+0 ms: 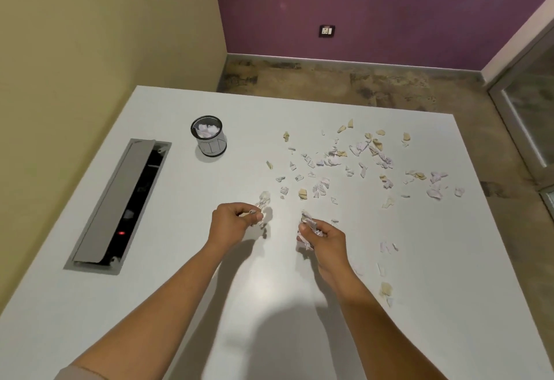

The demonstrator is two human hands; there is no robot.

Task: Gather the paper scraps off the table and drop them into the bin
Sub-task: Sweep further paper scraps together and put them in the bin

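Note:
Several torn paper scraps (pixel 344 159), white, lilac and tan, lie scattered over the right half of the white table (pixel 180 304). A small black mesh bin (pixel 209 136) stands at the back left, with some white scraps inside it. My left hand (pixel 232 221) hovers just above the table's middle, closed on a small bunch of scraps. My right hand (pixel 325 237) is a little to its right, closed on a crumpled bunch of scraps too. A few more scraps (pixel 385 288) lie to the right of my right forearm.
A grey cable hatch (pixel 120 203) is set into the table at the left, its lid raised, a red light glowing inside. The yellow wall runs along the table's left side. Beyond the far edge is brown floor, and a glass door at the right.

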